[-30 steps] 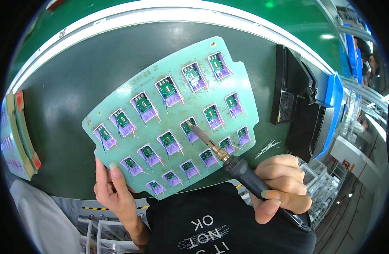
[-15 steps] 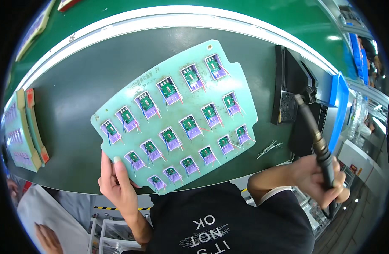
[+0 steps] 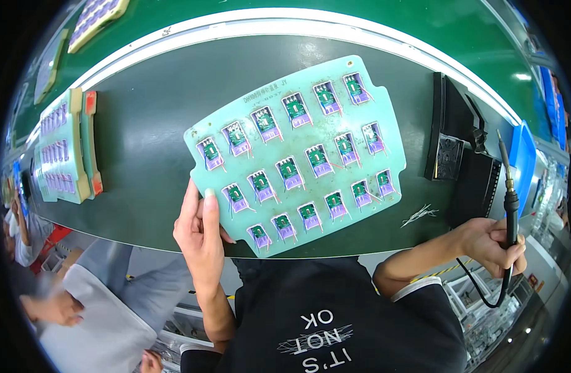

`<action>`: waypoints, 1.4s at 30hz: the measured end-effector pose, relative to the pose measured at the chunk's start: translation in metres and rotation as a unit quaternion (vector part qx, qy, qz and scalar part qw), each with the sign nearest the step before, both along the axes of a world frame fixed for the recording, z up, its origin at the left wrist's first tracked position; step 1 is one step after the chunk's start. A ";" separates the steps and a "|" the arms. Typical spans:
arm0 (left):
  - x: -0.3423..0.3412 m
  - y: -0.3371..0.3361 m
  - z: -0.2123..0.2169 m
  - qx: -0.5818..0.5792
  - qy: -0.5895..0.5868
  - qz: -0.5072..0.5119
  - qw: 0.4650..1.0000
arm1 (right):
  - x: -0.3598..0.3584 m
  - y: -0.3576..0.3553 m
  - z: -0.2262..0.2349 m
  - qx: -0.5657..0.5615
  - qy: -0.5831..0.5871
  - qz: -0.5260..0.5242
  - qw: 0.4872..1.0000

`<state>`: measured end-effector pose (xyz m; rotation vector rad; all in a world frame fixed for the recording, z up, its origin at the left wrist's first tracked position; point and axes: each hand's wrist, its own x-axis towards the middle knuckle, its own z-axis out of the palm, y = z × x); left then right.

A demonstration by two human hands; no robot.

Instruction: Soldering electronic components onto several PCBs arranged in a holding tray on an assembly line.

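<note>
A pale green fixture board (image 3: 301,138) lies tilted over the dark green bench, its left end higher at the lower corner where my left hand (image 3: 201,233) grips it, thumb on top and fingers below. Several small green circuit boards (image 3: 287,172) with red and blue wires sit in rows in its pockets, with purple parts under them. My right hand (image 3: 492,248) is wrapped round the dark handle of a soldering iron (image 3: 511,199), held upright off the bench's right edge with its tip up. The iron's black cable loops below the hand.
Black boxy equipment (image 3: 453,149) and a blue tray (image 3: 523,155) stand at the right. Loose pale wire strands (image 3: 420,215) lie near the front edge. Stacked fixture boards (image 3: 65,146) rest at the left. A white rail (image 3: 285,26) bounds the back. A co-worker's hand (image 3: 59,309) shows lower left.
The view has shifted left, so the bench and board appear further right. The soldering iron has turned more upright in my right hand. My left hand keeps hold of the board.
</note>
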<state>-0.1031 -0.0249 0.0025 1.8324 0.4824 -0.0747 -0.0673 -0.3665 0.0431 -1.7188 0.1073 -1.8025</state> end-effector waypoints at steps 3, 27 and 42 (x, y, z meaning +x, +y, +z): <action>0.004 -0.002 0.005 -0.046 0.012 0.003 0.999 | 0.000 0.001 0.000 -0.005 -0.006 -0.008 1.000; 0.015 0.008 0.026 -0.249 0.147 -0.046 0.956 | 0.008 0.019 0.001 -0.020 0.002 0.025 0.999; 0.015 0.013 0.025 -0.261 0.158 -0.044 0.951 | 0.010 0.018 -0.005 -0.032 0.025 0.030 0.999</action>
